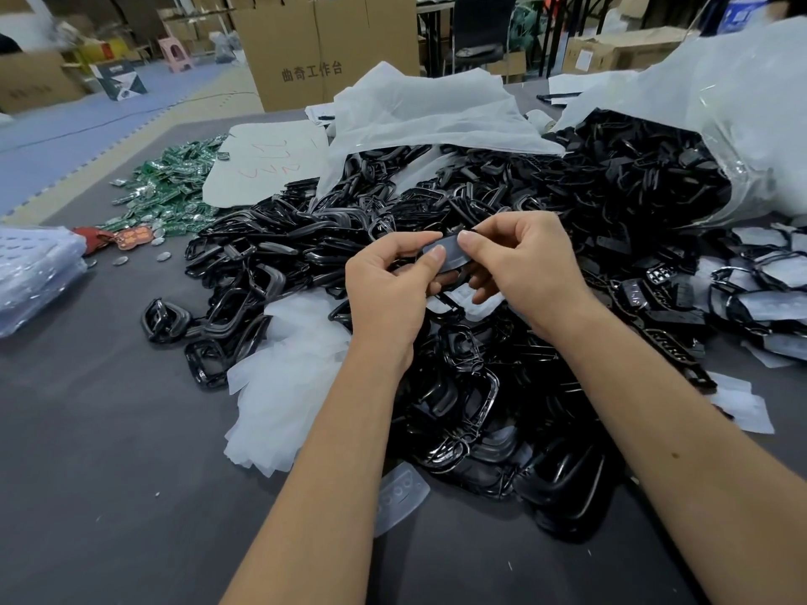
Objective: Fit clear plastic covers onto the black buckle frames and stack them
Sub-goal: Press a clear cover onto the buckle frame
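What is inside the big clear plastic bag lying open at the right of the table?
The clear plastic bag holds a heap of black buckle frames spilling from its mouth onto the table. How far back they fill it cannot be seen; the milky plastic hides that.

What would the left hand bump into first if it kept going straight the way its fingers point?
The left hand points up and to the right, at the black frame it already pinches. Just past that is the right hand, pinching the same piece. Depth is hard to judge, but they look nearly touching.
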Demonstrator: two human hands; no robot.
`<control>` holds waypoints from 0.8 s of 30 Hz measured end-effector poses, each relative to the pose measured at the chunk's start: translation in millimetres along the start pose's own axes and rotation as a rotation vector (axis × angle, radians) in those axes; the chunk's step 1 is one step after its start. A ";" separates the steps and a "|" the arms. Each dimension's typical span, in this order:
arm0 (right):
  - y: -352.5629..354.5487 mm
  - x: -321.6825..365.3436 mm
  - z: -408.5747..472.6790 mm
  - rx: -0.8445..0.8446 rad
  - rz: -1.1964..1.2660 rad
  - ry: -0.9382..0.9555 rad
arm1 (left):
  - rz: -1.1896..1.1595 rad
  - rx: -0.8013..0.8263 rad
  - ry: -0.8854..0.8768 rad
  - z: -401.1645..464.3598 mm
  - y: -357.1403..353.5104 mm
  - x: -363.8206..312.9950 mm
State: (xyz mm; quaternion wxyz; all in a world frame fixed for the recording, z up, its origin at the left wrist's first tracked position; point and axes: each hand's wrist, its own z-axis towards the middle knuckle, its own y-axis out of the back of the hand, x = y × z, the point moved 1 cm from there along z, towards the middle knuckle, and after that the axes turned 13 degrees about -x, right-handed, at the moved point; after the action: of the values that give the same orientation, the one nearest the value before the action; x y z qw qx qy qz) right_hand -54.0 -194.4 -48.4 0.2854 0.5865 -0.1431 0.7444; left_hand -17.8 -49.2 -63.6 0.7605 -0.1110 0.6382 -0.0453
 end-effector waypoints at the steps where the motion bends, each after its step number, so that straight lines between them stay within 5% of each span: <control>1: -0.1 -1.0 -0.9 -0.013 -0.033 0.032 | 0.006 0.000 0.003 0.0 0.1 0.4; 12: 12.0 -2.4 3.3 0.202 0.103 0.064 | -0.027 0.004 0.068 -1.4 1.5 -3.8; 21: 16.9 4.7 4.2 0.134 -0.154 0.527 | -0.162 0.048 0.292 3.9 7.2 -10.5; 24: 14.0 5.4 3.0 0.113 -0.176 0.542 | -0.278 0.045 0.389 6.6 7.5 -13.6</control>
State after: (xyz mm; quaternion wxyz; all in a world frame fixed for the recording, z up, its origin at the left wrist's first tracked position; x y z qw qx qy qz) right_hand -60.8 -205.9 -40.7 0.3436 0.3913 0.0314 0.8531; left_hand -14.3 -38.4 -51.2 0.6120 -0.1701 0.7501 -0.1841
